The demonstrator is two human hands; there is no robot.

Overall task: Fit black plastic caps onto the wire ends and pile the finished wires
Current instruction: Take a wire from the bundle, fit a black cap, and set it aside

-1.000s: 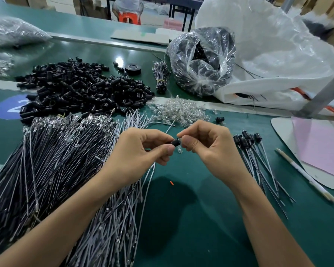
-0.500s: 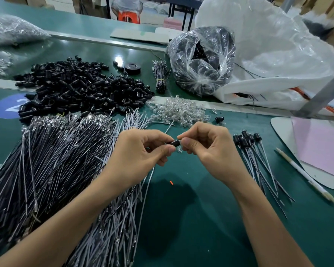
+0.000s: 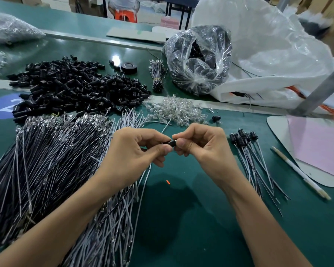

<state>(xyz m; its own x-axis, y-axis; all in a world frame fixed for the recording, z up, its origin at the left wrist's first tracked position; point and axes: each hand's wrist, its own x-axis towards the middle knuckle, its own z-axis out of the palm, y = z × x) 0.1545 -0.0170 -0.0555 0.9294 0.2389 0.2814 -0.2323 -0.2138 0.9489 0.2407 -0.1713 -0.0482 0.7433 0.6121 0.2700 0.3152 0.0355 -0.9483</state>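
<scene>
The left hand (image 3: 135, 151) and right hand (image 3: 202, 149) meet fingertip to fingertip, both pinching one small black plastic cap (image 3: 171, 143) between them. A thin grey wire (image 3: 143, 187) trails from under the left hand across the green desk (image 3: 191, 218); it is probably the one being fitted. The wire should be gripped close to its tip so it cannot buckle. The cap should be pushed straight along the wire, perhaps with a slight twist, until it seats. The fan of capped wires (image 3: 255, 158) just right of the right hand is the place to lay it, heads aligned. The heap of loose black caps (image 3: 75, 87) lies beyond the left hand.
</scene>
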